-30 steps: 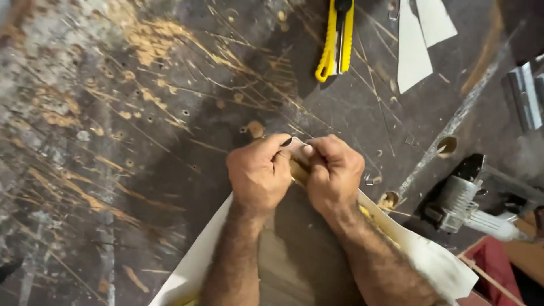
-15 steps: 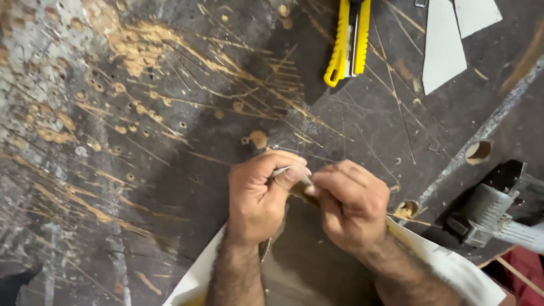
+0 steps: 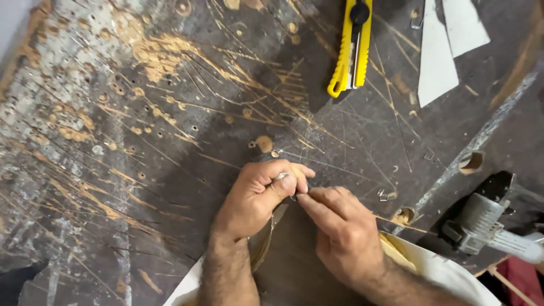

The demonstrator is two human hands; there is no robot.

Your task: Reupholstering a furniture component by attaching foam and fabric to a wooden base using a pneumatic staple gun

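My left hand (image 3: 258,198) and my right hand (image 3: 340,235) meet at the far tip of a brown, white-edged piece of sheet material (image 3: 294,260) that lies on a scarred dark workbench (image 3: 141,141). The left fingers curl around the tip and pinch a small silvery metal item (image 3: 283,177) with the thumb. The right thumb and forefinger pinch the same spot from the other side. What sits between the fingertips is mostly hidden.
A yellow utility knife (image 3: 351,48) lies at the top of the bench. White offcuts (image 3: 439,51) rest to its right. A grey power tool (image 3: 487,224) sits at the right edge, near a round hole (image 3: 470,163). Loose staples (image 3: 385,195) lie around.
The view has slid so the hands sit lower and further right in the picture. The fingers have drawn closer into a pinch at the tip of the sheet.
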